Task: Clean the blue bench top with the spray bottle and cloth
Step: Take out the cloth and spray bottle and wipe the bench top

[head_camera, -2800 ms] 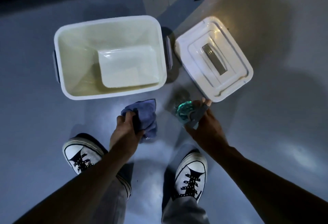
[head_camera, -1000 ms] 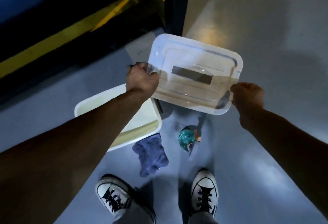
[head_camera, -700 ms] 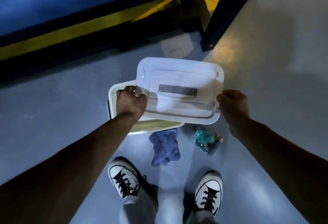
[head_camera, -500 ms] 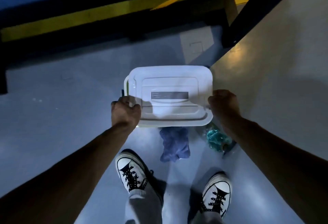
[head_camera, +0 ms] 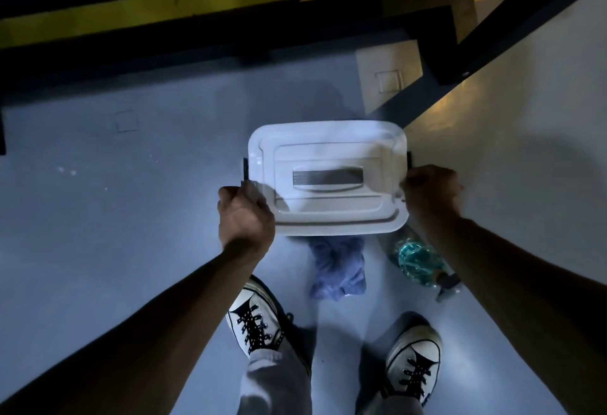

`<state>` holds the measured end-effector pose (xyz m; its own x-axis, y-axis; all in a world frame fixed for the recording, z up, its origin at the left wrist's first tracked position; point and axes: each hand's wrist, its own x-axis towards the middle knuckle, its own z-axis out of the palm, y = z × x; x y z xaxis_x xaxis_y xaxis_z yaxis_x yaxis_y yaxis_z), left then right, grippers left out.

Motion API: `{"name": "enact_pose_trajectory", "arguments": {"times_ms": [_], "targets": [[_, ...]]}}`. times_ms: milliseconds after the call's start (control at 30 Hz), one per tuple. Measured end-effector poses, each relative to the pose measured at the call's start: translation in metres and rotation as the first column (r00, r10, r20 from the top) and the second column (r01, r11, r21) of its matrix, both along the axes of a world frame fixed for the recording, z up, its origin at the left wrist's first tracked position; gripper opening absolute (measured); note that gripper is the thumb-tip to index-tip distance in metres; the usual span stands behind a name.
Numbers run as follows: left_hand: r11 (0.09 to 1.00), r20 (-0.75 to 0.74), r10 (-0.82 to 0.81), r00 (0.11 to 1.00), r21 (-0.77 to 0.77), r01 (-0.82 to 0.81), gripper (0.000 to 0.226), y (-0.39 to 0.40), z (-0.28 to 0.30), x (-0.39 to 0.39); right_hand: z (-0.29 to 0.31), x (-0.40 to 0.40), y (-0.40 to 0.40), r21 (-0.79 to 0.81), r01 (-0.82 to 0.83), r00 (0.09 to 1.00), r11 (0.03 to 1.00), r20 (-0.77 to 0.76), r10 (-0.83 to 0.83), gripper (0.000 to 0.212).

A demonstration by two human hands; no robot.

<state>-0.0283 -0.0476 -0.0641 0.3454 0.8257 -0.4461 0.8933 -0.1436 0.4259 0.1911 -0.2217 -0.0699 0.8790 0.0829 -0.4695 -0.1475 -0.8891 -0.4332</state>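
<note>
Both hands hold a white lid (head_camera: pixel 328 181) at the centre of the frame. The left hand (head_camera: pixel 244 214) has its grip closed round the lid's lower left corner, fingers curled over the edge. The right hand (head_camera: pixel 428 189) has its grip closed on the lid's right edge, though motion blur makes its fingers hard to make out. Dark latches of a container show at the lid's left and right sides; the container itself is hidden under the lid.

The cloth (head_camera: pixel 338 270), a crumpled blue-purple rag, lies on the floor just below the lid, between the two hands and lower in the frame, held by neither. The spray bottle (head_camera: pixel 417 261), clear with teal inside, lies to the right of the cloth, below the right hand and partly covered by the right forearm; its nozzle end is dim.

The floor (head_camera: pixel 131 217) is pale grey-blue on the left and beige on the right. Two white sneakers (head_camera: pixel 254 326) with black laces stand at the bottom. Across the top run a dark frame and a yellow stripe (head_camera: pixel 164 10); the scene is dimly lit.
</note>
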Motion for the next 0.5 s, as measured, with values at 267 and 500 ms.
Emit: {"name": "enact_pose_trajectory", "arguments": {"times_ms": [267, 500], "targets": [[0.979, 0.122, 0.175, 0.977, -0.129, -0.160, 0.008, 0.011, 0.011, -0.009, 0.025, -0.038, -0.022, 0.030, -0.172, 0.982, 0.985, 0.086, 0.169, 0.019], [0.913, 0.284, 0.377, 0.882, -0.274, -0.302, 0.016, -0.007, 0.039, -0.055, -0.014, -0.165, -0.074, -0.027, -0.653, 0.744, 0.757, -0.211, 0.634, 0.043]]}}
